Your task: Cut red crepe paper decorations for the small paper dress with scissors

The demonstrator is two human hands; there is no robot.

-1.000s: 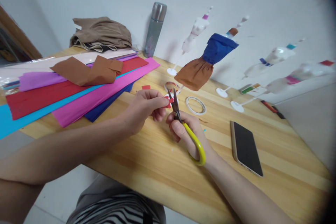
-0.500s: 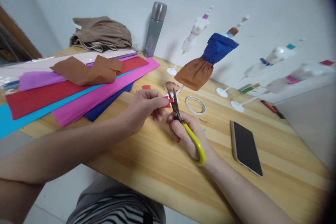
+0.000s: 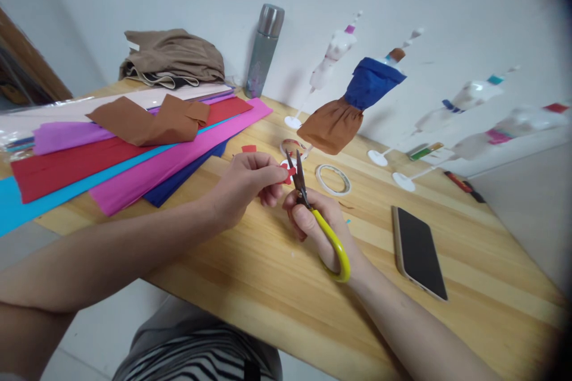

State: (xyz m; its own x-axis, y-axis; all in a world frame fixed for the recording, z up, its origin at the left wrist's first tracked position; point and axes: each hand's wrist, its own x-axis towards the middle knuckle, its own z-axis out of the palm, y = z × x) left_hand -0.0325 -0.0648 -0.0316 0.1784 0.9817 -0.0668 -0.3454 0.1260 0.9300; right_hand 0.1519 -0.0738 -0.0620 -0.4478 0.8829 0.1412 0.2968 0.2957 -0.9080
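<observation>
Pinched in my left hand (image 3: 257,181) is a small red paper piece (image 3: 288,173) with an uneven, lobed outline. My right hand (image 3: 313,220) grips a pair of scissors (image 3: 329,238) with yellow handles, its blades pointing away from me and slightly parted. The blades reach right beside the red piece; whether they touch it I cannot tell. Just beyond the fingers lie a white tape roll (image 3: 333,180) and a patterned ring (image 3: 292,146). A red scrap (image 3: 249,148) rests on the wooden table (image 3: 250,274) behind my left hand.
Coloured paper sheets (image 3: 179,169) and a brown piece (image 3: 147,122) cover the left side. Folded cloth (image 3: 179,56) and a flask (image 3: 264,50) stand behind. Several mini mannequins line the wall, one wearing a blue top (image 3: 373,82) and brown skirt (image 3: 333,125). A phone (image 3: 420,250) lies right.
The scissor blades have spread slightly wider apart. Both hands have stayed in nearly the same place.
</observation>
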